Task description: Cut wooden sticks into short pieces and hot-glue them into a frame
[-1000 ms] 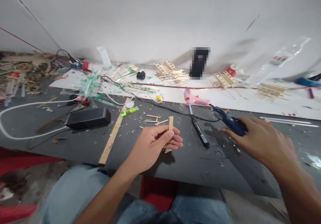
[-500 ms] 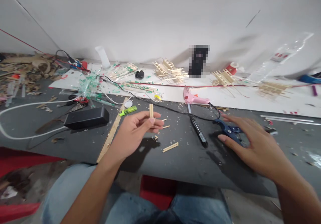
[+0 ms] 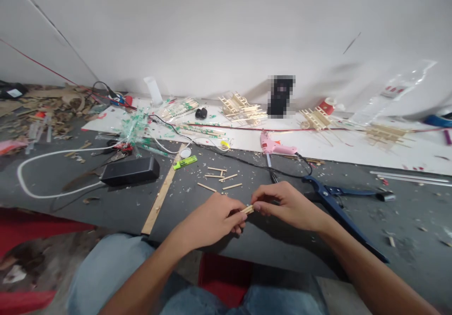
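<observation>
Short wooden sticks (image 3: 248, 209) are pinched between both hands, low over the grey table near its front edge. My left hand (image 3: 221, 215) grips their left end between thumb and fingers. At their right end, the thumb and fingertips of my right hand (image 3: 282, 205) close on them. Several loose short sticks (image 3: 213, 176) lie on the table just beyond my hands. To the right of my right hand lies a blue cutter (image 3: 330, 197). A pink glue gun (image 3: 277, 146) rests farther back, its nozzle toward me.
A black box (image 3: 130, 171) with a white cable and a green lighter-like item (image 3: 185, 162) are at left. A wooden strip (image 3: 162, 192) lies beside them. Small stick-built models (image 3: 242, 108) stand on white board (image 3: 356, 148) along the wall. Scraps (image 3: 60, 110) are far left.
My right hand has left the cutter and moved left to the sticks. My left hand has lowered and shifted right. Loose sticks formerly behind it now show; the view has shifted slightly.
</observation>
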Action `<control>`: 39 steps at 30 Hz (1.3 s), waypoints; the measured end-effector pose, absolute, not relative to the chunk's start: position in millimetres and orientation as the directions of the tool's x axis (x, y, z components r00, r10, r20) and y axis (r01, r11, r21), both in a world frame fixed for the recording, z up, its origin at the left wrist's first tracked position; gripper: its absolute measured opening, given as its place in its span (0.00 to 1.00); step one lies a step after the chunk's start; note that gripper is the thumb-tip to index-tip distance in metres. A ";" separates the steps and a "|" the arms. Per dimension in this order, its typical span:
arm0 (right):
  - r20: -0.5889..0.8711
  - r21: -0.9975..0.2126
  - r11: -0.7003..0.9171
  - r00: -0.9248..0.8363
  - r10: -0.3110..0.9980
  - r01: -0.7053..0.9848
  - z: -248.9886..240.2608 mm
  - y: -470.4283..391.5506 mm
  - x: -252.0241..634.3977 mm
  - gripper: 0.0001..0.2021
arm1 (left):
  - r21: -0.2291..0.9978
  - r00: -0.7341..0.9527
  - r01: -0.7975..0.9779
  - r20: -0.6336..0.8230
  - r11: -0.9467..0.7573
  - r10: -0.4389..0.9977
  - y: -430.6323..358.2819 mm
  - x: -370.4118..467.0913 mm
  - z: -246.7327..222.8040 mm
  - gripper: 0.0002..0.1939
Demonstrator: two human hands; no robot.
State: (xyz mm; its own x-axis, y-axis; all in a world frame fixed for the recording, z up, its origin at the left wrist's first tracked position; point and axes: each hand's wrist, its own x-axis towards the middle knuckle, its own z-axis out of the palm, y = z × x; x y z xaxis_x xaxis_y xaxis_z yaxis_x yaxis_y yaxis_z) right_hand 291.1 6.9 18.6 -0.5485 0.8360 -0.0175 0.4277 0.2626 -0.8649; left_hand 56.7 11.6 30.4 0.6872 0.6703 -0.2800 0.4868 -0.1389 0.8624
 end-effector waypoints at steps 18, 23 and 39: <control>-0.107 -0.655 0.408 -0.613 0.783 0.636 8.2 1.0 296.8 0.10 | 0.459 0.582 0.737 -0.056 -0.497 0.811 -6.9 51.2 5.7 0.14; -0.111 -0.616 0.435 -0.619 0.777 0.656 6.3 -1.0 292.7 0.09 | 0.402 0.628 0.719 -0.027 -0.566 0.778 -9.5 54.4 -3.2 0.13; 0.111 -0.455 0.550 -0.568 0.815 0.700 9.1 22.6 287.7 0.08 | 0.178 0.619 0.769 0.035 -0.614 0.785 49.7 2.4 25.8 0.10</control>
